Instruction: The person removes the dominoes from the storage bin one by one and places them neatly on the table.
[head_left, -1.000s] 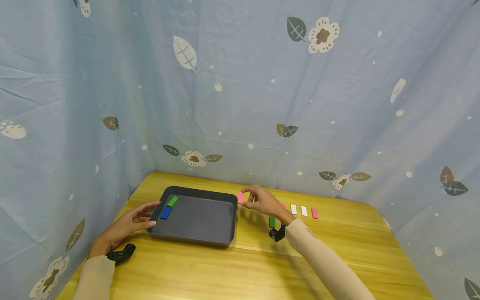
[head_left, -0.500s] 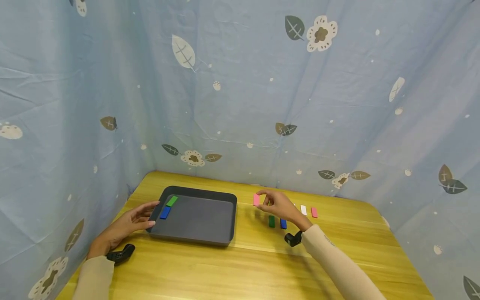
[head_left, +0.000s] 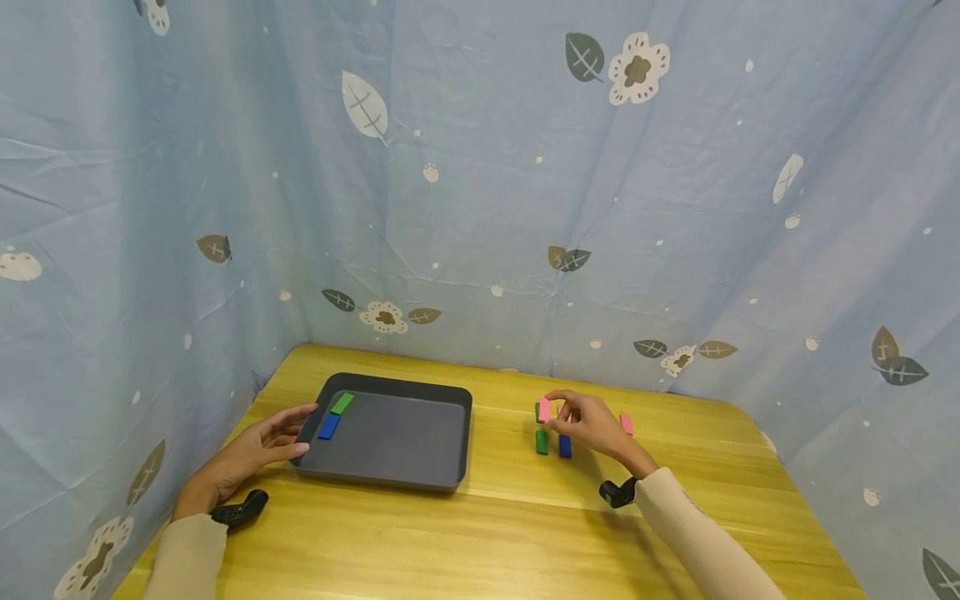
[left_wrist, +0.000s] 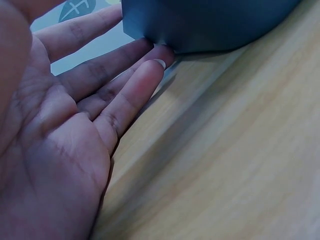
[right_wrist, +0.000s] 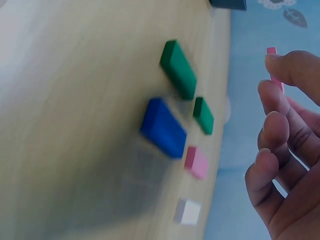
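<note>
My left hand (head_left: pixel 262 442) rests against the left side of a dark grey tray (head_left: pixel 408 442), its fairly straight fingers touching the outer wall in the left wrist view. Inside the tray, a green block (head_left: pixel 342 404) and a blue block (head_left: pixel 328 427) lie end to end near the left wall. Between thumb and index finger my right hand (head_left: pixel 596 425) pinches a pink block (head_left: pixel 544 409), held above the table. Below it are a green block (head_left: pixel 542 442), a blue block (head_left: pixel 566 446) and a second green block (right_wrist: pixel 203 116), partly hidden in the head view.
Another pink block (right_wrist: pixel 196 162) and a white block (right_wrist: pixel 188 211) lie past the blue one in the right wrist view. One more pink block (head_left: pixel 626 424) lies right of my right hand. A patterned blue curtain (head_left: pixel 465 208) borders the wooden table (head_left: pixel 390 542).
My right hand has moved right, away from the tray's right edge to above the loose blocks, with the pink block in its pinch. The left hand and tray stay put.
</note>
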